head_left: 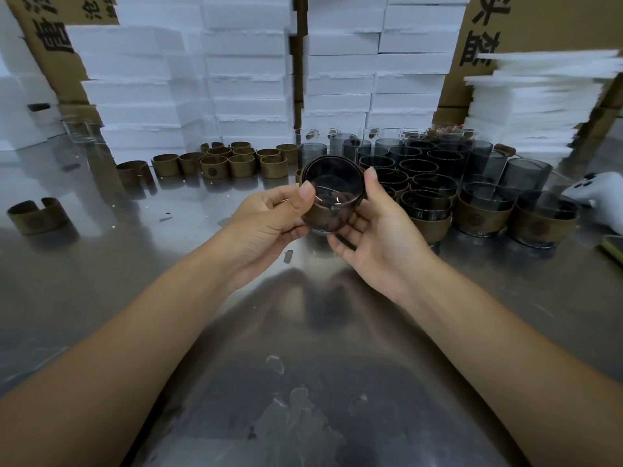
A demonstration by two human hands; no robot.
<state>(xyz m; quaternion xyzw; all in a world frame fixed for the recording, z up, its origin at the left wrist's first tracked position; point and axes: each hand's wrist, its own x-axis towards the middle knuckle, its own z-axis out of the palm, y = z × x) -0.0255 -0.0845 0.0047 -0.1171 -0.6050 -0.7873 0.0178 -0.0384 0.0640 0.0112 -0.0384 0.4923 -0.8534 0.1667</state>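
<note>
A dark glass cup (332, 187) with a brown sleeve (322, 215) is held tilted above the steel table (168, 264), gripped by left hand (269, 224) and right hand (377, 237), fingers curled round it.

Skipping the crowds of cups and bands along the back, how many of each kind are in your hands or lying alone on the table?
smoky glass cup: 1, held by left hand and right hand
brown bands: 2, the band on that cup and the lone band at far left
white controller: 1
yellow-green flat thing at the right edge: 1
total: 5
</note>
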